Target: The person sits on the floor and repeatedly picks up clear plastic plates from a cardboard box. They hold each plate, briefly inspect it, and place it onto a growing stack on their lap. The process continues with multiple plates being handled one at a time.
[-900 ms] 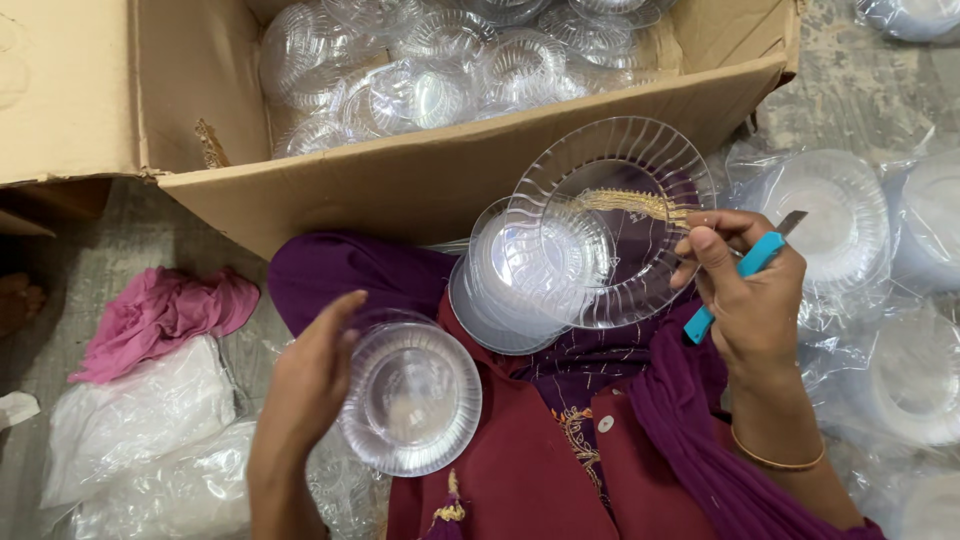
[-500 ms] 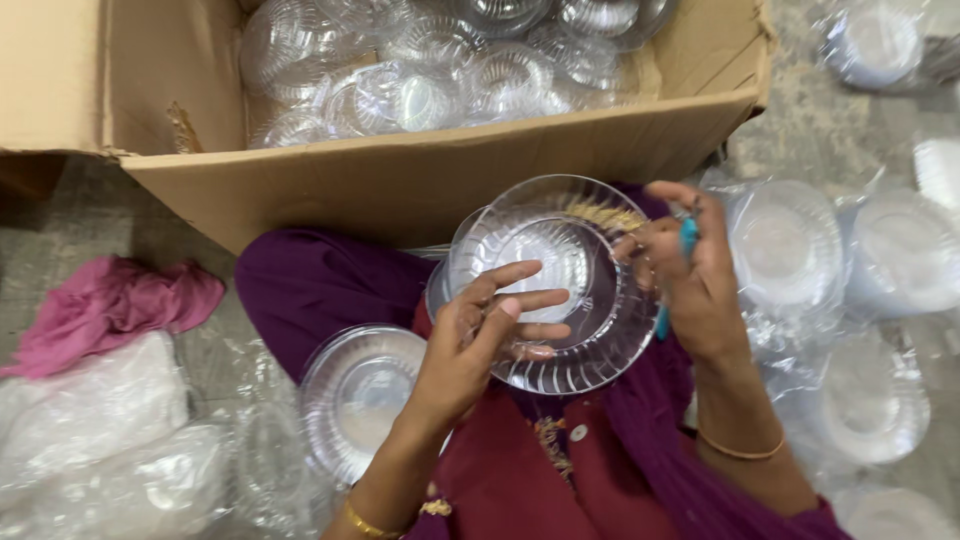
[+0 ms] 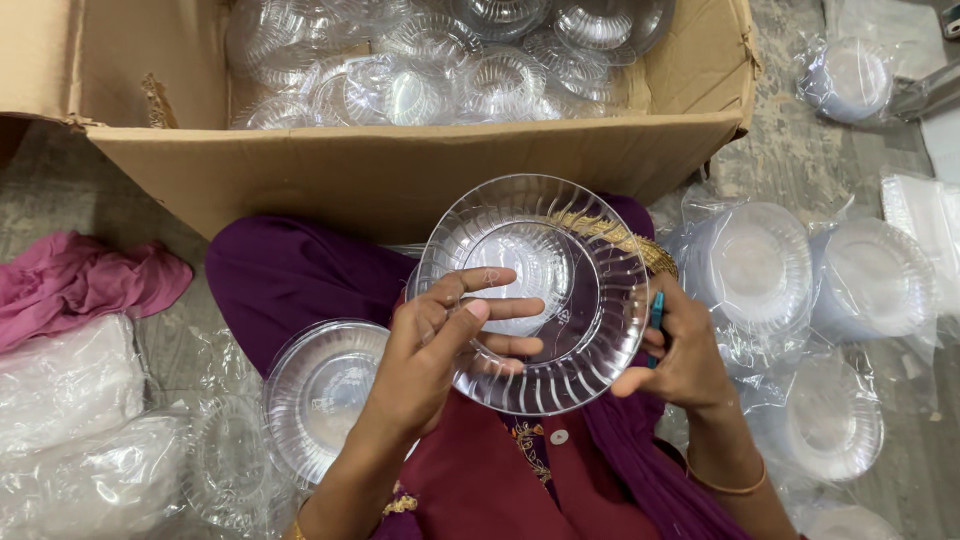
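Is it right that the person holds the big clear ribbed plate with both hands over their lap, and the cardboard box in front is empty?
Not quite. The head view shows the cardboard box is full of clear plastic dishes. The rest holds: left hand and right hand both hold the clear ribbed plate over the lap.

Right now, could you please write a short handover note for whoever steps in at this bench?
Left hand: fingers spread on the inside of the clear ribbed bowl, held up over the lap.
Right hand: grips the bowl's right rim; a blue tool is tucked in the same hand.
Bowl stack: rests on the left knee.
Cardboard box: open in front, filled with loose clear bowls.
Bagged stacks: lie on the floor to the right.
Done: several stacks already bagged.
Left: the box is far from emptied.
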A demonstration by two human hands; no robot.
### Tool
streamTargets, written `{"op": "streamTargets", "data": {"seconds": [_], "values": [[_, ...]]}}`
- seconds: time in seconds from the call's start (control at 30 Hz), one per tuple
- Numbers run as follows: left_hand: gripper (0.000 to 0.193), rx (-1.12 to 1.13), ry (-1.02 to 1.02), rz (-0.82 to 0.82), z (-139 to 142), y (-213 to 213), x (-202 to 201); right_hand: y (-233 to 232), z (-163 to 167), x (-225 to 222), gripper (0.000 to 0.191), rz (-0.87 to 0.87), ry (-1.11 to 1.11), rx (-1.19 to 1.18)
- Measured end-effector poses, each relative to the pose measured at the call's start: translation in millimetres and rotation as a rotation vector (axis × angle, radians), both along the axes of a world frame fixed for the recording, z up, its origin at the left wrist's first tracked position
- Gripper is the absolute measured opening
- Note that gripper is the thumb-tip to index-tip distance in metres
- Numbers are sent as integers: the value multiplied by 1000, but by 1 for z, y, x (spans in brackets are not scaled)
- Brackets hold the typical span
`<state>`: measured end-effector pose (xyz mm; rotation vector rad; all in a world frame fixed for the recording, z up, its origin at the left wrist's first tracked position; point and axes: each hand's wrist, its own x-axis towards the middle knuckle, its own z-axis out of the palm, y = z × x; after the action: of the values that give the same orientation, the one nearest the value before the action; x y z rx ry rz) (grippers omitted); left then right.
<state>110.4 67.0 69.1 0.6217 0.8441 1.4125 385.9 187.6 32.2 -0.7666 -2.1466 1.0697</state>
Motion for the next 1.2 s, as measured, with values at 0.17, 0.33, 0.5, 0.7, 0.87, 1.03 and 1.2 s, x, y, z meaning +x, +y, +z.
{"op": "streamTargets", "data": {"seconds": [0.17, 0.33, 0.5, 0.7, 0.87, 1.03, 1.2], "values": [[44, 8, 17, -62, 4, -4, -16, 4, 8, -9, 83, 85, -16, -4], [41, 2, 35, -70, 1, -4, -7, 8, 9, -6, 80, 155, 9, -17], [41, 30, 19, -45, 4, -6, -10, 9, -6, -9, 77, 174, 5, -16], [41, 10, 74, 29, 7, -10, -24, 2, -21, -16, 68, 84, -182, 106], [41, 12, 89, 53, 1, -9, -44, 4, -22, -42, 80, 83, -172, 157], [43, 21, 28, 4, 16, -10, -66, 8, 6, -65, 85, 121, -106, 204], [43, -2, -6, 52, 82, -29, -43, -16, 81, -55, 87, 21, -203, 67]]}}
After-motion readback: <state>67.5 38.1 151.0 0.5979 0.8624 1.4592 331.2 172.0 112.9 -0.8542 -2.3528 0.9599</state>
